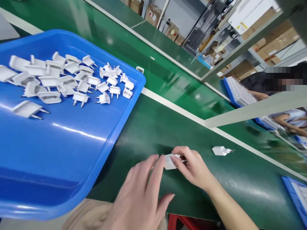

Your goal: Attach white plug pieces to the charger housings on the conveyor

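Observation:
My right hand [193,167] grips a white plug adapter [169,162] between thumb and fingers, low over the green table [153,127]. Metal pins stick out from the adapter's right end. My left hand [141,191] lies just left of it with fingers spread; a fingertip is at the adapter's left end, though I cannot tell if it presses on it. Farther right, another white plug adapter [221,150] lies on its side, its pins pointing right. Many white plug heads with pins [51,81] are heaped in the blue tray [96,188] at left.
A small white piece [139,69] lies beyond the tray's far corner. A white metal post [254,108] rises from the table's pale dividing strip. Another blue tray [294,198] stands at the right edge. Across the table, people sit by trays of white parts [240,91].

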